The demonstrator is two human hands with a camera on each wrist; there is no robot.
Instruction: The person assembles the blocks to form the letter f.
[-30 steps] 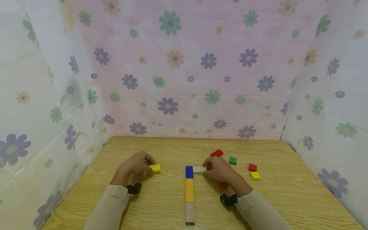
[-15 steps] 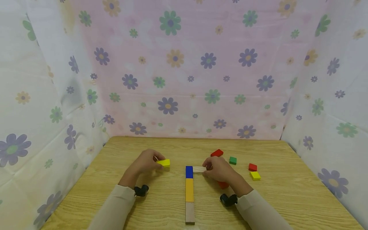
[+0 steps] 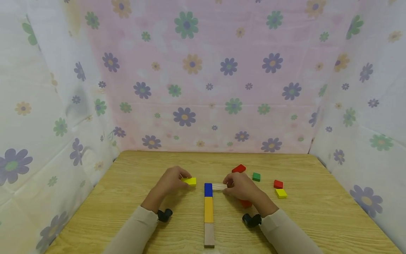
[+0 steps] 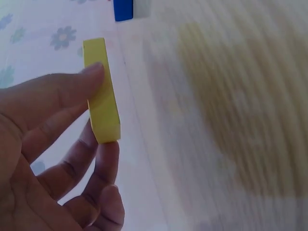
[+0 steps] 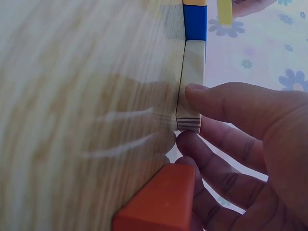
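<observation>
The left hand (image 3: 172, 180) pinches a yellow rectangular block (image 3: 191, 182) just left of a blue block (image 3: 208, 189) on the wood-grained worktop (image 3: 180, 225). Against the blue block's right side lies a pale wooden bar (image 3: 218, 187), gripped by the right hand's (image 3: 241, 186) fingers.

The left sleeve (image 3: 133, 231) and right sleeve (image 3: 290, 231) are plain beige. On the inner side of each cuff (image 3: 148, 214) sits what looks like a small, bent black camera (image 3: 165, 215). Beyond the cuff, the left hand (image 3: 172, 180) and right hand (image 3: 242, 187) are bare.
</observation>
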